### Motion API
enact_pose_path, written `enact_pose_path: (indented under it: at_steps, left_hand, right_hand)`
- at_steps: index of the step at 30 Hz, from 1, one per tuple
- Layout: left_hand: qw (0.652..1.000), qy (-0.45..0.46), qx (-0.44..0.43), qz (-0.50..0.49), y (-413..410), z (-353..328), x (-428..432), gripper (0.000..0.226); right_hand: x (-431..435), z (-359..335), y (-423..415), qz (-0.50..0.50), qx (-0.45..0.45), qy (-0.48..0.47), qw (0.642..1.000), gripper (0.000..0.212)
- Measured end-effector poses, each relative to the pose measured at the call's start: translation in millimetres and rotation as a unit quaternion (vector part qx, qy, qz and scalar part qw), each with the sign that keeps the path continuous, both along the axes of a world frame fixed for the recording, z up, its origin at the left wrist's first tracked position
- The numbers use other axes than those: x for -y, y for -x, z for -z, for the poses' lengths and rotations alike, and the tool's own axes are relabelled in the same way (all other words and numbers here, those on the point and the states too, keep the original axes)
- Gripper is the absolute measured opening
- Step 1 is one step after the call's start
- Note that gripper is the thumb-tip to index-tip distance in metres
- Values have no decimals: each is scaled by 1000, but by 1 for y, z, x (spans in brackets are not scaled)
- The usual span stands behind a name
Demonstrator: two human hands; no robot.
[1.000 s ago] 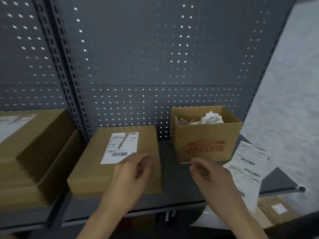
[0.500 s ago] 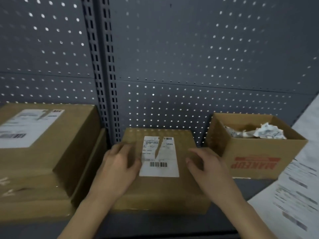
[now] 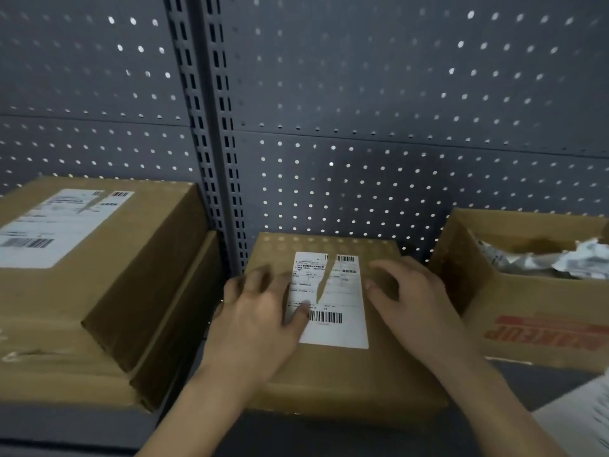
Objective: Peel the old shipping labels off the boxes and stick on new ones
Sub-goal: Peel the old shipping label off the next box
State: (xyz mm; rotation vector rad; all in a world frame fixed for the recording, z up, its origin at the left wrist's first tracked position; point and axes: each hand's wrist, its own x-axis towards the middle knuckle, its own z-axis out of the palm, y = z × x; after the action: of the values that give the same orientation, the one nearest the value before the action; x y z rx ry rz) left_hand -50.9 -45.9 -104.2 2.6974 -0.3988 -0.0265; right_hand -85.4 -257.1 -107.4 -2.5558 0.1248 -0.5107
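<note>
Head view: a closed cardboard box (image 3: 329, 374) sits on the grey shelf (image 3: 524, 384), directly in front of the person, with its rear edge near the perforated back panel (image 3: 395, 94). A white shipping label (image 3: 342, 331) is stuck to the box top, toward the rear. It carries one barcode near its lower edge and a second at its upper right corner. A tear runs from the upper edge down to about the middle of the label (brown cardboard shows through the gap).

The left hand (image 3: 260, 321) lies palm down on the box top at the left side of the label. Its fingers are straight and spread, somewhat blurred. The thumb tip rests on the label, just beside the lower barcode.

The right hand (image 3: 415, 301) lies palm down on the box top just right of the label, fingers relaxed and slightly apart. It holds nothing. Whether its fingertips touch the label's edge cannot be told.

To the left, beyond the slotted upright (image 3: 214, 127), a larger closed box (image 3: 99, 285) rests on a flatter, wider box (image 3: 178, 321). A second label (image 3: 56, 225), also torn at its upper edge, is stuck to the top of the larger box.

To the right stands an open-topped box (image 3: 543, 324) with red lettering, upside down, on its front wall. It contains crumpled white paper (image 3: 566, 262). A white printed sheet (image 3: 580, 420) lies at the lower right corner, cut off by the frame edge.
</note>
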Motion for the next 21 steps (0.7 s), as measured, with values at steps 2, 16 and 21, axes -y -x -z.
enact_pose_path:
  at_steps: [2,16,21]
  left_hand:
    - [1000,-5,3,8,-4,-2,-3,58]
    - [995,27,32,93,-68,12,8,55]
    - [994,30,61,86,-68,22,7,51]
  right_hand:
    - [-4,-2,-10,-11,-4,16,1000,27]
    - [2,-7,-77,-79,-72,145,984,14]
    - [0,6,-84,-86,-23,186,979,12]
